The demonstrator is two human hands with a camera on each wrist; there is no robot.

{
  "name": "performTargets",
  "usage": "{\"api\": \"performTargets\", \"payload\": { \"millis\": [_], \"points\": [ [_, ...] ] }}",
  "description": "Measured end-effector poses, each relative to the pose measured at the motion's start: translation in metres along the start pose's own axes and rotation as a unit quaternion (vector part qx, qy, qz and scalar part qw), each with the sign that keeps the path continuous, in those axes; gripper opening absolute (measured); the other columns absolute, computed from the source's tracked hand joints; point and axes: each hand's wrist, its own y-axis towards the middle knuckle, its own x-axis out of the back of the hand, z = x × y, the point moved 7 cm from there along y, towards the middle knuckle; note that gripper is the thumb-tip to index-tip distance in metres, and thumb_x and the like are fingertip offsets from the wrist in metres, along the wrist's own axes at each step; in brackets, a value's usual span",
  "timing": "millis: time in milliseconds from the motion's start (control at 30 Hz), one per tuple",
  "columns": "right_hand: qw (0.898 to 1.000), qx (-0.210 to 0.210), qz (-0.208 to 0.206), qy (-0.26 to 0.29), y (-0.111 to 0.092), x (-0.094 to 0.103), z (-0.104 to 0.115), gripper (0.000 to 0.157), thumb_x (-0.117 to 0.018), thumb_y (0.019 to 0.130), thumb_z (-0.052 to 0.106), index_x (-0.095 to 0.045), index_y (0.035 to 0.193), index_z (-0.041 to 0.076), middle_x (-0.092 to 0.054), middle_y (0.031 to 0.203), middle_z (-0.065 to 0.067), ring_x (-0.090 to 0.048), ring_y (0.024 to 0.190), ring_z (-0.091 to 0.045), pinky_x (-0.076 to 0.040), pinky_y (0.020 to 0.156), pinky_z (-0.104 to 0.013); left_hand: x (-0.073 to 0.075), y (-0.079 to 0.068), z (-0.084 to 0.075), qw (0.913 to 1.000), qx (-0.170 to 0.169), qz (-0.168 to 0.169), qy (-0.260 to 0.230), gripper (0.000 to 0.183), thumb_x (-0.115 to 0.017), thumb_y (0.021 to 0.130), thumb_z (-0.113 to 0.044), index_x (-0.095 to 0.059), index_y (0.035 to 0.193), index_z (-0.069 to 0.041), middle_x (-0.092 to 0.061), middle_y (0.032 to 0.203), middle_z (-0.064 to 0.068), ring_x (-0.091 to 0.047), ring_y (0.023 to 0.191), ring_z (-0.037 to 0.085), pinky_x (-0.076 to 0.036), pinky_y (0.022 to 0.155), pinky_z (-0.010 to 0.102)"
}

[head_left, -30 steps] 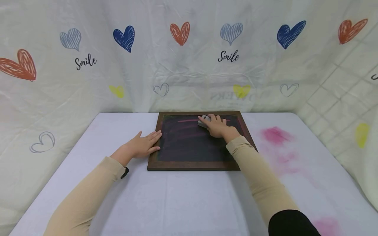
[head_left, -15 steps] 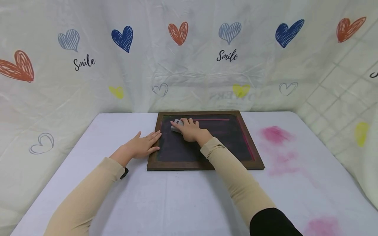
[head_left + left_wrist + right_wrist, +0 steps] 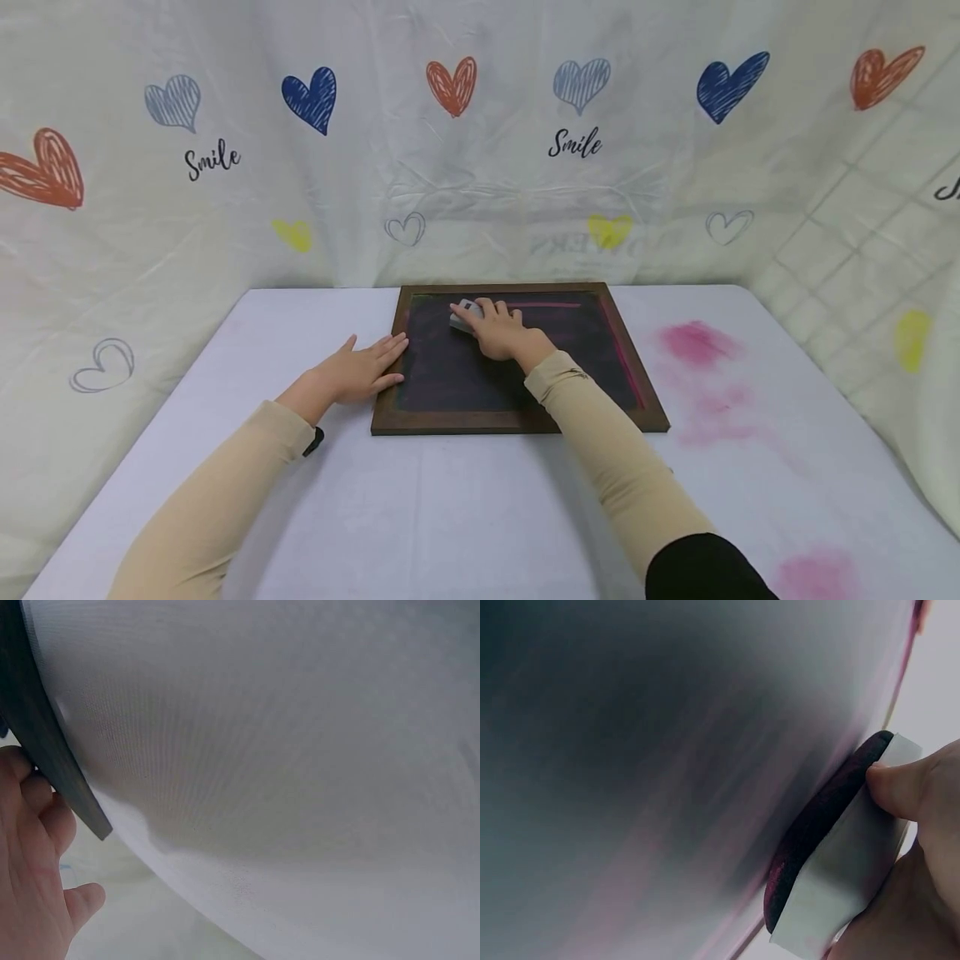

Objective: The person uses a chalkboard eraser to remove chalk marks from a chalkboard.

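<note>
A brown-framed chalkboard [image 3: 442,383] lies on the white-covered table, with a pink chalk line along its top and another down its right side. My right hand [image 3: 504,332] grips a grey chalkboard eraser [image 3: 466,317] on the board's upper left part. In the right wrist view the eraser's dark felt [image 3: 817,825] faces the board, and the thumb presses on its pale body. Faint pink smears streak the dark surface there. My left hand [image 3: 351,372] rests with straight, spread fingers on the left side of the frame; the left wrist view shows its fingertips at the frame's edge [image 3: 56,750].
Pink chalk smudges [image 3: 697,343] stain the tablecloth [image 3: 465,508] right of the board. Behind the table hangs a white curtain [image 3: 495,183] printed with hearts and the word Smile.
The right hand slid the eraser left across the upper board, then slightly back right. The left part of the top pink line no longer shows. The left hand stayed on the frame.
</note>
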Motion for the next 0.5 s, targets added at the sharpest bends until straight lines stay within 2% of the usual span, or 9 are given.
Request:
{"api": "performTargets", "payload": {
  "millis": [200, 500],
  "points": [
    [0.999, -0.03, -0.018, 0.035, -0.014, 0.005, -0.049, 0.062, -0.04, 0.113, 0.018, -0.013, 0.167, 0.033, -0.012, 0.166, -0.018, -0.023, 0.144, -0.042, -0.023, 0.113, -0.062, 0.001, -0.001, -0.001, 1.0, -0.001, -0.001, -0.006, 0.072, -0.037, 0.111, -0.046, -0.013, 0.165, -0.006, -0.012, 0.171, 0.013, -0.018, 0.155, 0.029, -0.009, 0.117, 0.07],
    [0.995, -0.08, -0.039, 0.054, -0.048, 0.012, -0.123, 0.062, -0.039, 0.111, 0.014, -0.013, 0.167, 0.026, -0.012, 0.163, -0.026, -0.021, 0.141, -0.05, -0.024, 0.105, -0.067, 0.002, -0.002, -0.001, 1.0, -0.001, -0.004, -0.003, 0.072, -0.038, 0.111, -0.047, -0.014, 0.165, -0.006, -0.013, 0.171, 0.013, -0.018, 0.155, 0.029, -0.009, 0.117, 0.07]
  ]
}}
